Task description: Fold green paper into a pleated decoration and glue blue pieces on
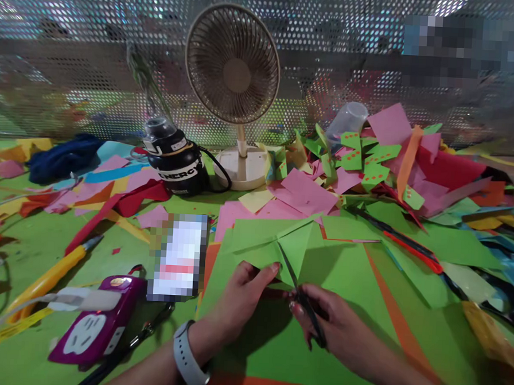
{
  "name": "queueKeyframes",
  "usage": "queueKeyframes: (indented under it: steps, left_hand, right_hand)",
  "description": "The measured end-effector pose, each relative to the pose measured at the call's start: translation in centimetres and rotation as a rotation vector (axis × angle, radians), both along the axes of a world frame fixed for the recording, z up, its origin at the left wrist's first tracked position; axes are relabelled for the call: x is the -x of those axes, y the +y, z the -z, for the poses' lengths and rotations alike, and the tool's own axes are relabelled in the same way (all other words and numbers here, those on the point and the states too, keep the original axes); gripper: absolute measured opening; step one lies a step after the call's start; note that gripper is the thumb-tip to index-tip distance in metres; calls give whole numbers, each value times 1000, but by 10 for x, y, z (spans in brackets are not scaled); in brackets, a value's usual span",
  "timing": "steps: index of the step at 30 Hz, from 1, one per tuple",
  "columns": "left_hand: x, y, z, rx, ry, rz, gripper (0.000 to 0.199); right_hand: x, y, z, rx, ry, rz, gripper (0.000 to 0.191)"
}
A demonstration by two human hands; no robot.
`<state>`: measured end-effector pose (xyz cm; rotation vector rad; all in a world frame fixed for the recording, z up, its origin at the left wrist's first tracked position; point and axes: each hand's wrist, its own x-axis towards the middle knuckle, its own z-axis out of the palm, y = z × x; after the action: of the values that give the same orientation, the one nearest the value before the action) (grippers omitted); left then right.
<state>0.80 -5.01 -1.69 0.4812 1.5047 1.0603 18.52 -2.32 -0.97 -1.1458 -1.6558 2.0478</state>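
My left hand (249,292) pinches the lower edge of a light green sheet of paper (254,244), thumb on top. In my right hand (326,314) is a pair of black-handled scissors (306,307), fingers wrapped round the handles. The blades run up and left into the green paper, close to my left thumb; a cut line shows near the tips. One flap of the sheet stands raised to the right of the blades. Beneath both hands lies a stack of large green sheets (338,357), with orange sheet edges (399,315) showing.
A fan (233,65) and a black bottle (176,165) stand at the back before a perforated metal screen (324,58). Scraps surround a clear plastic cup (349,120). Left lie a phone (180,257), purple power bank (99,322) and yellow pen-like tool (54,276); right, a red-and-black cutter (401,243).
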Motion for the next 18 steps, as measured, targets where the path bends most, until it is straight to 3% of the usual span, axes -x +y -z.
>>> queueKeyframes:
  steps: [18]
  left_hand:
    - [-1,0,-12,-46,114,40,43]
  right_hand:
    - [0,1,-3,-17,-7,-11,31]
